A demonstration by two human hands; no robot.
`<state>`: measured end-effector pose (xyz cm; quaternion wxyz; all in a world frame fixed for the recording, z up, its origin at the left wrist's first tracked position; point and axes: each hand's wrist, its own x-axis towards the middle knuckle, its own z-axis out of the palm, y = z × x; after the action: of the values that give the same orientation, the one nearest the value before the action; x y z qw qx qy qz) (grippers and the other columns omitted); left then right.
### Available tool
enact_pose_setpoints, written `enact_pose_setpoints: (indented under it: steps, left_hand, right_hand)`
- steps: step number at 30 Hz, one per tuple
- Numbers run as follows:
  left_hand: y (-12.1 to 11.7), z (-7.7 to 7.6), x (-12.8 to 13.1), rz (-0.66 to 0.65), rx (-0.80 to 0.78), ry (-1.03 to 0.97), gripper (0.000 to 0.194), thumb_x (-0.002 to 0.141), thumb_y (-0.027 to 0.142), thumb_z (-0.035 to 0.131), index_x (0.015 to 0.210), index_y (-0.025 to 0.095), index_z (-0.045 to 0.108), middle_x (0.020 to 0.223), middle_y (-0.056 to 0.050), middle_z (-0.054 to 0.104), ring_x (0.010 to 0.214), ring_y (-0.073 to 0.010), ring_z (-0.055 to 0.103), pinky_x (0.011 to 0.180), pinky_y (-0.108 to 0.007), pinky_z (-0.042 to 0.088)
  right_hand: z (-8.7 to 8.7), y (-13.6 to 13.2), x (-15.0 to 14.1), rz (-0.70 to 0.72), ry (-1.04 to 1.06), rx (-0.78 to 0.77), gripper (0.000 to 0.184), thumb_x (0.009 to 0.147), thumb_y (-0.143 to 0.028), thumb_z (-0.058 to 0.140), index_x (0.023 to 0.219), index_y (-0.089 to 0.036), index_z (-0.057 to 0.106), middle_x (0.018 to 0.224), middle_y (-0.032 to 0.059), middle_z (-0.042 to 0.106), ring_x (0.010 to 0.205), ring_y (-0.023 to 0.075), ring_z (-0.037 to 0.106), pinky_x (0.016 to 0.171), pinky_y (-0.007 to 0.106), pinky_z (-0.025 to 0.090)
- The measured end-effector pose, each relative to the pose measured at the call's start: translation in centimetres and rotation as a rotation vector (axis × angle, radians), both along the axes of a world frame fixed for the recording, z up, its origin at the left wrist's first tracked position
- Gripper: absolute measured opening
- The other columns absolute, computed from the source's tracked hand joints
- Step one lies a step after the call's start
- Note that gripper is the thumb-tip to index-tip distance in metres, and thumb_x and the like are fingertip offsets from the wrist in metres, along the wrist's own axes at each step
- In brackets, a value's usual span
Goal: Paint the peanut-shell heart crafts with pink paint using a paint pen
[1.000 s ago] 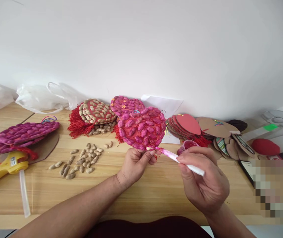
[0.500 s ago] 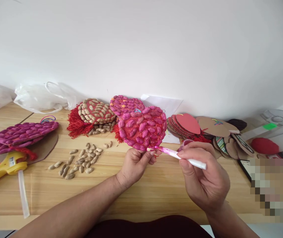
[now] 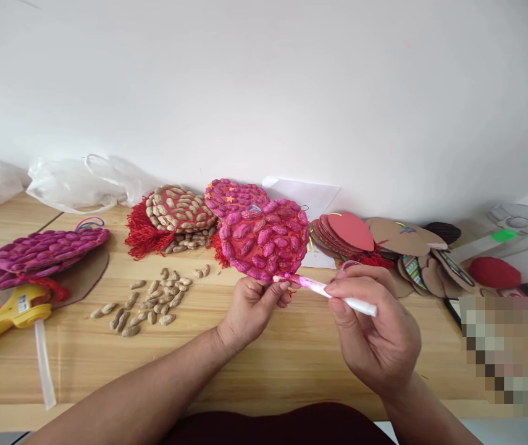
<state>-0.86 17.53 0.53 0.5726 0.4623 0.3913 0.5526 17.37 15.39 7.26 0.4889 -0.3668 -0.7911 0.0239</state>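
My left hand (image 3: 257, 309) pinches the lower edge of a heart-shaped board (image 3: 264, 241) covered with pink-painted peanuts on a red ground. In my right hand (image 3: 377, 334) is a white-handled paintbrush (image 3: 328, 292), its tip wet with pink paint. The bristles touch the board's bottom edge, close to my left thumb, where one peanut (image 3: 277, 279) still shows pale shell. A small clear cup (image 3: 349, 264) with pink on it is partly visible behind my right fingers; whether they hold it I cannot tell.
Loose peanuts (image 3: 157, 296) lie left of my left hand. Further left are purple peanut-covered boards (image 3: 55, 247) and a yellow hot glue gun (image 3: 18, 309) with a glue stick. Along the wall stand a board with plain peanuts (image 3: 180, 207), cardboard hearts (image 3: 349, 230) and red yarn (image 3: 494, 272).
My right hand and the brush have shifted a little to the left along the board's bottom edge. The board has moved very slightly left; my left hand keeps its grip.
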Motion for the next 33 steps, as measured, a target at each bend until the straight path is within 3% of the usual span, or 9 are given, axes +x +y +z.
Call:
enact_pose_setpoints:
  steps: [11,19,33]
  left_hand:
    - [0.0,0.7,0.0,-0.039,-0.034,-0.089,0.040,0.083,0.049,0.078,0.063,0.015,0.073,0.061,-0.005,0.071,0.058,-0.0135,0.064,0.061,-0.024,0.055]
    - [0.1,1.0,0.0,-0.062,-0.053,-0.132,0.036,0.081,0.049,0.079,0.077,0.013,0.079,0.061,-0.005,0.072,0.057,-0.0139,0.064,0.059,-0.025,0.056]
    - [0.1,0.7,0.0,-0.040,-0.054,-0.100,0.040,0.082,0.050,0.079,0.065,0.014,0.074,0.061,-0.006,0.072,0.057,-0.0142,0.065,0.060,-0.025,0.056]
  right_hand:
    - [-1.2,0.0,0.0,-0.010,0.102,0.010,0.027,0.085,-0.004,0.065,0.106,-0.020,0.067,0.090,0.0036,0.070,0.094,0.0228,0.062,0.084,0.042,0.051]
    - [-1.5,0.2,0.0,-0.027,0.149,-0.005,0.027,0.086,-0.004,0.064,0.106,-0.021,0.068,0.090,0.0040,0.068,0.093,0.0229,0.061,0.085,0.044,0.052]
    - [-1.9,0.3,0.0,-0.019,0.103,0.010,0.024,0.087,-0.008,0.064,0.106,-0.023,0.067,0.088,0.0033,0.070,0.092,0.0234,0.062,0.086,0.045,0.052]
